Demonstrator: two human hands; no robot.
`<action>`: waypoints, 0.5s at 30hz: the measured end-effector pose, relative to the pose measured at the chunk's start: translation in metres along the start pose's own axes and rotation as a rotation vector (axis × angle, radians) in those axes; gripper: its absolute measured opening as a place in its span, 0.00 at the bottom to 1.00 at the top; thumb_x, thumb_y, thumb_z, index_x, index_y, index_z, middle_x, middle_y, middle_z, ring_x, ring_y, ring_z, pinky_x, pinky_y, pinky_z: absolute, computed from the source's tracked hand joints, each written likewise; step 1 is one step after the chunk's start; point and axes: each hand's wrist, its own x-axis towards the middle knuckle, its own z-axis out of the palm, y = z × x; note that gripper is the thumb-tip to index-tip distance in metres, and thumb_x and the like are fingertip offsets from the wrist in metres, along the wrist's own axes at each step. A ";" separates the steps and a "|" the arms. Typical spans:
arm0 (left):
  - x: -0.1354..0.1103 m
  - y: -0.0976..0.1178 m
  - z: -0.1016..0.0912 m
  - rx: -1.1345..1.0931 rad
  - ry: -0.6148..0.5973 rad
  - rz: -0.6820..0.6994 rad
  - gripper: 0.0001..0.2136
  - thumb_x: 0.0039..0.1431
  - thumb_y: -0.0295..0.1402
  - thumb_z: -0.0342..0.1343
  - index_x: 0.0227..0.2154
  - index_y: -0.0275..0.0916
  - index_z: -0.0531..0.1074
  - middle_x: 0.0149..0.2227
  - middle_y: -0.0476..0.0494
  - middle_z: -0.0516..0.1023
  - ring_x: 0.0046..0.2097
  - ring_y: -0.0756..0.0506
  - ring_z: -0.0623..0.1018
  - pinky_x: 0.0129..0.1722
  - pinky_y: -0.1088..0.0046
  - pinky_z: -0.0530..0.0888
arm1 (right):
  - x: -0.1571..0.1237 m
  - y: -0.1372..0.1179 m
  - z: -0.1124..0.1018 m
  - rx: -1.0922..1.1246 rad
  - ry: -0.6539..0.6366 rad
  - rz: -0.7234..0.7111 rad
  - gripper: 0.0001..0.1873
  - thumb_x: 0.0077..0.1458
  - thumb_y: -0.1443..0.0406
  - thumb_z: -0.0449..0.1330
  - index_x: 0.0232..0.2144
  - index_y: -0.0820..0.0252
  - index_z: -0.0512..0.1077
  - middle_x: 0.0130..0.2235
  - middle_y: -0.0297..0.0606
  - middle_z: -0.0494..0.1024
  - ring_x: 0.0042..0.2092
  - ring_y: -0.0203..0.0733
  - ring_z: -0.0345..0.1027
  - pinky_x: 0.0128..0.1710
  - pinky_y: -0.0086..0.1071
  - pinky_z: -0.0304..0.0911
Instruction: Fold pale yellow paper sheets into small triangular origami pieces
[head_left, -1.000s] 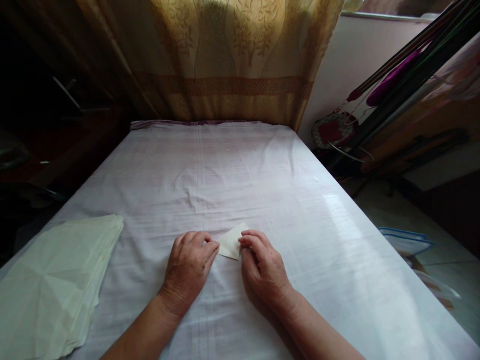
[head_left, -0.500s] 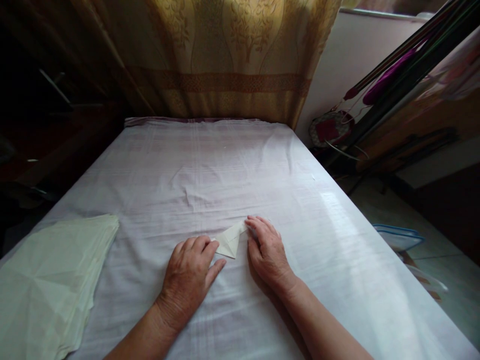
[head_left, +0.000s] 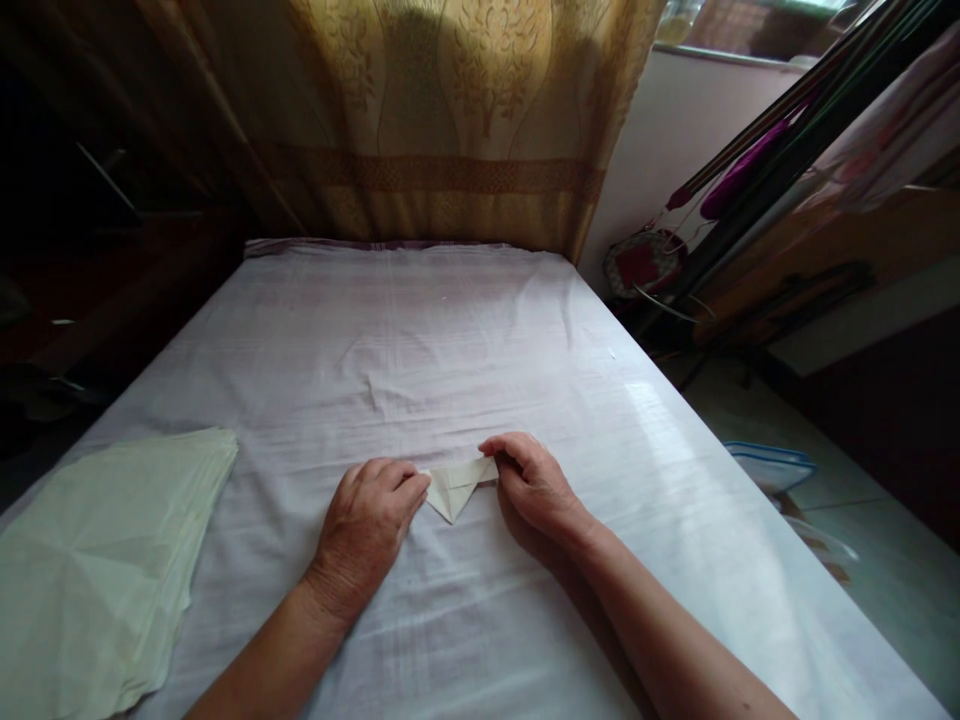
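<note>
Backlit patterned curtain point(head_left: 450, 120), pale wall point(head_left: 660, 150)

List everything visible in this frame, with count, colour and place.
folded paper: one, cream, triangular, centre of the cloth between the hands
paper stack: one pile, pale green-cream, near left of the cloth
cloth: one, white, covering the work surface
curtain: one, gold patterned, behind the far edge
rods: several, dark and purple, leaning at right
blue-rimmed item: one, on the floor at right, kind unclear
left hand: one, fingertips on the paper's left corner
right hand: one, grip on the paper's right tip
</note>
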 end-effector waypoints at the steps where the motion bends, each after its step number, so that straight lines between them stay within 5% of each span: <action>1: 0.000 -0.001 -0.001 0.004 -0.001 0.006 0.06 0.62 0.27 0.57 0.38 0.45 0.76 0.39 0.48 0.80 0.41 0.42 0.75 0.42 0.64 0.68 | -0.001 -0.001 -0.003 0.016 -0.011 -0.012 0.17 0.53 0.75 0.51 0.38 0.55 0.75 0.37 0.36 0.80 0.41 0.41 0.73 0.44 0.37 0.68; 7: -0.006 0.009 0.003 -0.040 -0.017 0.052 0.10 0.63 0.26 0.53 0.44 0.42 0.75 0.44 0.44 0.80 0.46 0.41 0.76 0.47 0.62 0.70 | -0.005 -0.005 -0.016 0.002 -0.150 -0.134 0.18 0.51 0.77 0.52 0.39 0.56 0.74 0.37 0.37 0.79 0.41 0.42 0.71 0.45 0.38 0.66; 15: -0.016 0.031 0.011 -0.135 -0.105 0.083 0.18 0.63 0.35 0.57 0.55 0.45 0.71 0.54 0.40 0.74 0.55 0.38 0.72 0.55 0.56 0.69 | -0.006 0.003 -0.019 -0.086 -0.177 -0.247 0.10 0.56 0.74 0.58 0.37 0.56 0.77 0.37 0.38 0.79 0.41 0.42 0.70 0.45 0.37 0.65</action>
